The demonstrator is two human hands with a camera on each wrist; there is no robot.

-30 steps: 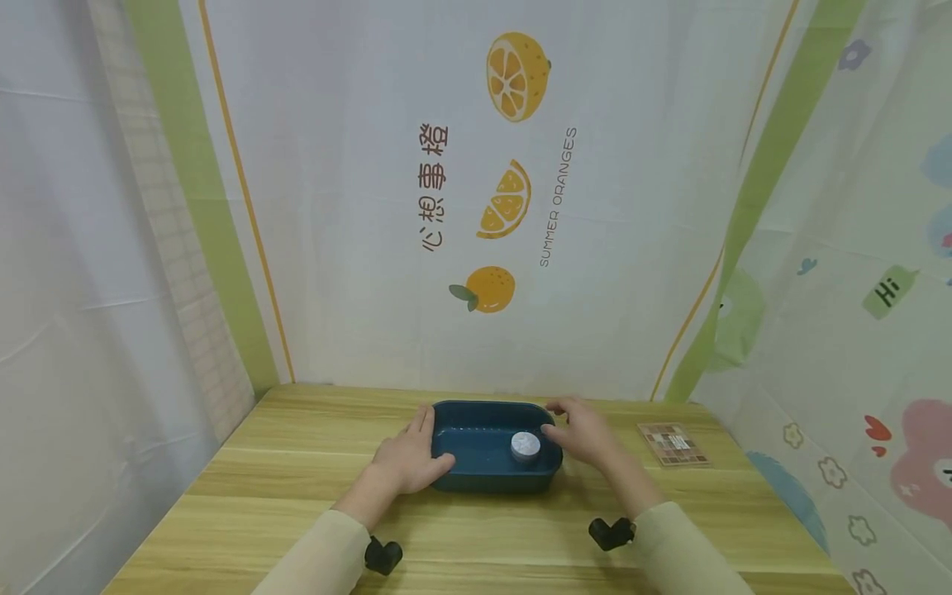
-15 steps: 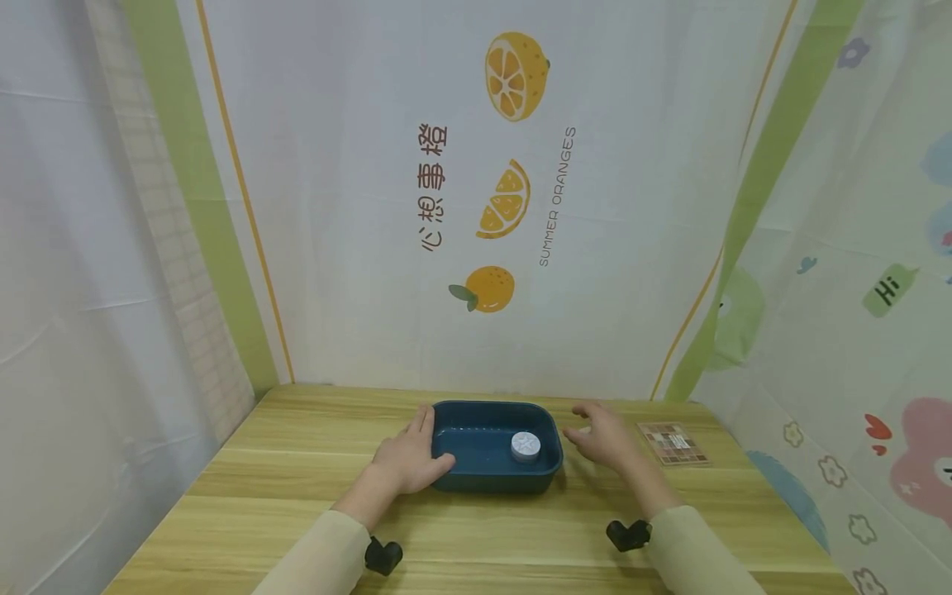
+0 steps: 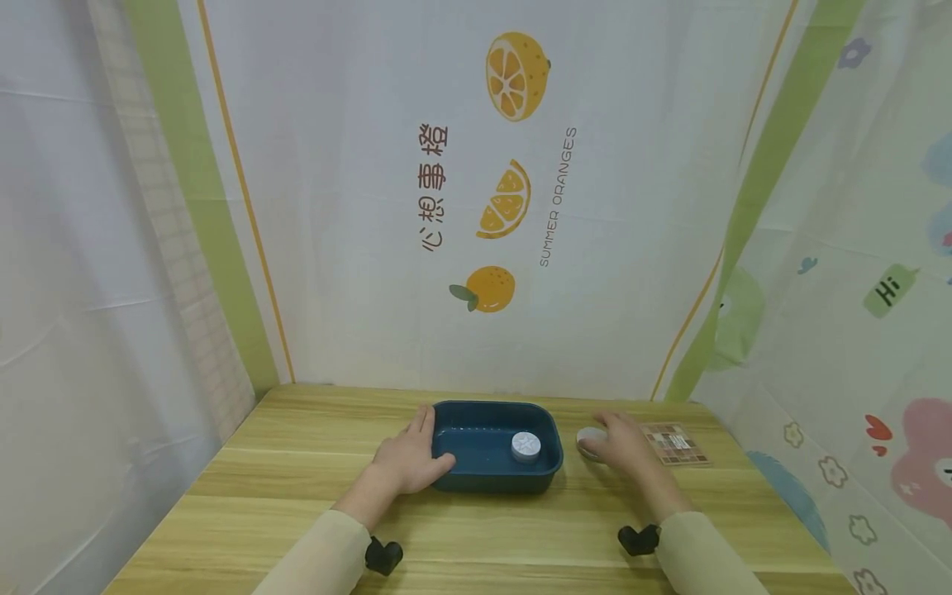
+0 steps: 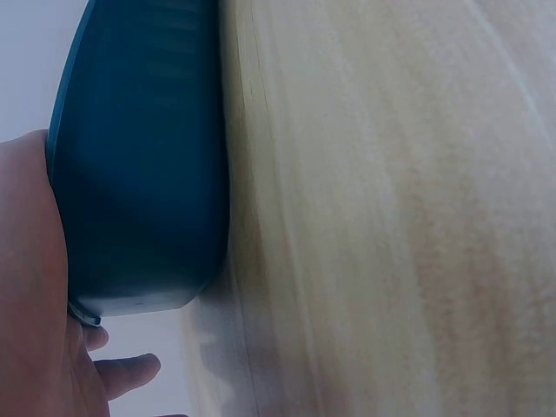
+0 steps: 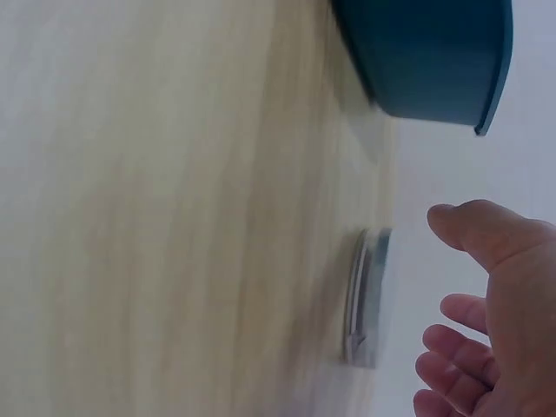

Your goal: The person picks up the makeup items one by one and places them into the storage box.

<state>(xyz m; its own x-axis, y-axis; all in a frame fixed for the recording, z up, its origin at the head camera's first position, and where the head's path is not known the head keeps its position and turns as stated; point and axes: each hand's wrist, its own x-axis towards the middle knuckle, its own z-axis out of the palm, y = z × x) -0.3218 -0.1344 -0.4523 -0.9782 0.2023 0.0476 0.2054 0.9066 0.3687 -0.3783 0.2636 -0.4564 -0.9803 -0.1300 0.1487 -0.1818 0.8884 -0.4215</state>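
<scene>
A dark blue rectangular tub [image 3: 487, 481] stands on the wooden table. My left hand [image 3: 405, 454] rests on its left end, fingers straight along the outside and thumb over the near corner. In the left wrist view, the left hand [image 4: 35, 287] lies along the tub's rim. Inside the tub, toward the right, sits a round whitish disc [image 3: 525, 446] with a star-like pattern. My right hand [image 3: 623, 445] is over a second round whitish disc [image 3: 589, 443], right of the tub. The right wrist view shows thumb and fingers [image 5: 469, 233] apart, a flat silvery thing [image 5: 367, 300] edge-on beyond them.
A flat square palette [image 3: 677, 444] with brown and pinkish squares lies on the table right of my right hand. A white curtain [image 3: 372, 330] printed with oranges hangs at the table's back edge. A patterned curtain [image 3: 833, 397] borders the right side.
My right hand has drawn back from the tub's right end and moved right, now over the second disc, which did not show before. The left hand and tub stay put.
</scene>
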